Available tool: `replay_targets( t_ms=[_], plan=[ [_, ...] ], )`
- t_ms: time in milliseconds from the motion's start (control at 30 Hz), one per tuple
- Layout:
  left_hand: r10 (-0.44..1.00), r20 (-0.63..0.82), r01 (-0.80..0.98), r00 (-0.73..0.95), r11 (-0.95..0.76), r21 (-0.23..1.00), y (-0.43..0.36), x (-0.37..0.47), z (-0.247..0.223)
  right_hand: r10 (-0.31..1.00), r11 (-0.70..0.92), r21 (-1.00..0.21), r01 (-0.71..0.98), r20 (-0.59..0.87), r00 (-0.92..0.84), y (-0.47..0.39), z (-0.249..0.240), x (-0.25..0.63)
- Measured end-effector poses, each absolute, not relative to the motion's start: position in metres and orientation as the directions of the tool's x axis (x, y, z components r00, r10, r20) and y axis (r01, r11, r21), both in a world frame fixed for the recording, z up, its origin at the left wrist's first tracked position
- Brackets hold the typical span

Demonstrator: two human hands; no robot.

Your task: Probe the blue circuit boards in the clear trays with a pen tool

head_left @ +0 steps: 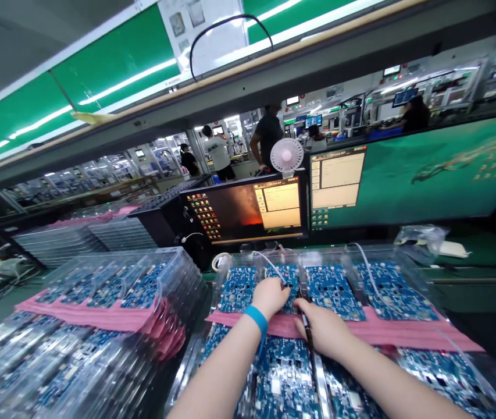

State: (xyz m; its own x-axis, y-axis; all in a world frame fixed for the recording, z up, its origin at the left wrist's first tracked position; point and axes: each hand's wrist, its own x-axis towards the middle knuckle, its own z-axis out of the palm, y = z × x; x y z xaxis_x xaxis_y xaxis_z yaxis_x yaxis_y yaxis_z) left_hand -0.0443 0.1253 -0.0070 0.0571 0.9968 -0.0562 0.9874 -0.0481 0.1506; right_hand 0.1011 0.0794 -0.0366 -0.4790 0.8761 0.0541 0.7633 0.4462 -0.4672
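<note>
Blue circuit boards lie in a clear plastic tray, with a pink foam strip across them. My left hand, with a blue wristband, is over a board in the back row. Its fingers are pinched near the end of a thin white cable; what they grip is too small to name. My right hand is just to the right, closed around a dark, pen-like tool whose upper tip points at the same board.
Stacked clear trays of boards with pink strips stand at the left. Behind are two monitors, a small pink fan and a plastic bag. A shelf edge crosses above. Several people are in the background.
</note>
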Motion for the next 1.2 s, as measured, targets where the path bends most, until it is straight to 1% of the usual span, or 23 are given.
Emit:
replay_targets(
  t_ms=[333, 533, 767, 967, 1067, 1200],
  plan=[
    [0.999, -0.050, 0.998, 0.021, -0.018, 0.062, 0.122, -0.026, -0.008, 0.861, 0.458, -0.482, 0.747, 0.033, -0.507, 0.080, -0.039, 0.103],
    [0.998, -0.060, 0.999, 0.003, 0.000, 0.054, 0.119, -0.018, -0.007, 0.855, 0.469, -0.475, 0.745, 0.031, -0.518, 0.078, -0.036, 0.104],
    [0.999, 0.008, 0.993, -0.035, 0.034, 0.113, 0.113, -0.022, 0.000, 0.851, 0.474, -0.471, 0.744, 0.029, -0.524, 0.078, -0.034, 0.105],
    [0.998, 0.067, 0.988, -0.023, 0.012, 0.156, 0.057, -0.042, 0.026, 0.864, 0.452, -0.474, 0.756, 0.022, -0.503, 0.079, -0.030, 0.106],
    [0.999, 0.046, 0.978, 0.006, -0.015, 0.209, 0.020, -0.052, 0.028, 0.869, 0.438, -0.474, 0.763, 0.007, -0.495, 0.080, -0.030, 0.108],
    [0.997, -0.041, 0.955, 0.065, -0.051, 0.293, -0.016, -0.054, 0.018, 0.869, 0.429, -0.475, 0.768, -0.013, -0.494, 0.081, -0.033, 0.110]
  ],
)
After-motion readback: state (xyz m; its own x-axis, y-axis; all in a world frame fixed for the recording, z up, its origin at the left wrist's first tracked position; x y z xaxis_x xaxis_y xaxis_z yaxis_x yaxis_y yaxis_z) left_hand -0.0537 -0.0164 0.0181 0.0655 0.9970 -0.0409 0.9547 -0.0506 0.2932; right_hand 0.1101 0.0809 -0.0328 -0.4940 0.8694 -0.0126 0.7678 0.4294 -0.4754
